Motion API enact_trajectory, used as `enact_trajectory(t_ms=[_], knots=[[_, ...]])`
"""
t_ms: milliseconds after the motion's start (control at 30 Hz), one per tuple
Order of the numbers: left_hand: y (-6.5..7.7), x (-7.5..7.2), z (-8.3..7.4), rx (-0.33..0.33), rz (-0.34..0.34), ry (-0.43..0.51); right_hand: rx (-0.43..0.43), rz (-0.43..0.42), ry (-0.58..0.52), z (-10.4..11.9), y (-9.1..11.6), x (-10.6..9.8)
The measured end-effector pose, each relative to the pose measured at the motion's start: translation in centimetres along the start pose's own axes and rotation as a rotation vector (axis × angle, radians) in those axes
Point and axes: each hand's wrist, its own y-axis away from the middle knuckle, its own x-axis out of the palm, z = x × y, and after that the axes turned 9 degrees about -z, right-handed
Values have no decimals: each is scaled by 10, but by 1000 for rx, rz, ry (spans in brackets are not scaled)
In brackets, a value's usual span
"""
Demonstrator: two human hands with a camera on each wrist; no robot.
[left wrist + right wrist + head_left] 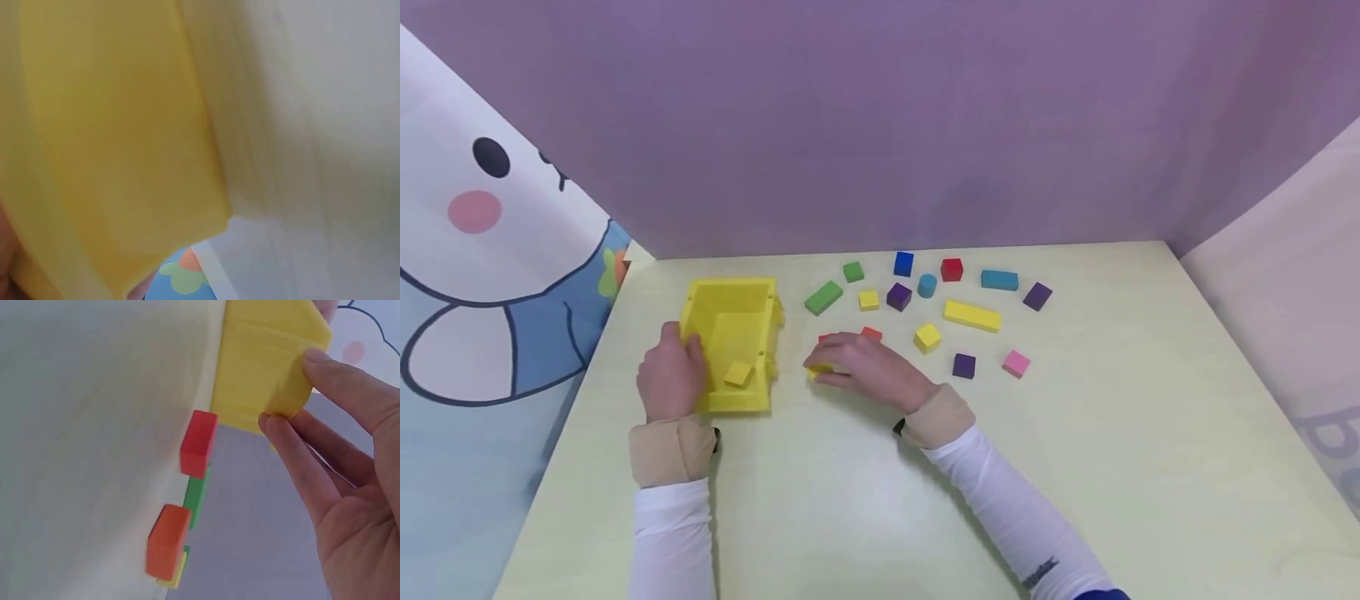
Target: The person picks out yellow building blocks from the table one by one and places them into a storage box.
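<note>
A yellow plastic bin [758, 333] stands at the left of the table, with a yellow block [739, 374] lying inside near its front. My left hand [672, 375] grips the bin's left wall; in the left wrist view that yellow wall fills much of the picture. To the right of the bin, my right hand [880, 371] pinches a yellow block with a rounded side [292, 390] between thumb and fingers, over the table. Partly hidden behind this hand are a red block [200, 444] and an orange-red block [167, 542].
Several loose blocks spread across the back of the table: a long yellow bar [972, 316], a green block [823, 297], a blue cylinder [927, 286], a purple cube [964, 366] and a pink cube [1016, 363] among them. A purple backdrop [887, 125] rises behind the table's far edge.
</note>
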Motion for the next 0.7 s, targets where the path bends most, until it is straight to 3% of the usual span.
enact_trajectory(t_ms=[300, 500, 700], knots=[[0, 1, -3, 20, -24, 13, -76, -100, -32, 9, -18, -6], [6, 2, 1, 5, -2, 1, -86, -76, -49, 20, -24, 0], [2, 1, 1, 5, -1, 4, -80, -87, -48, 27, -39, 3]])
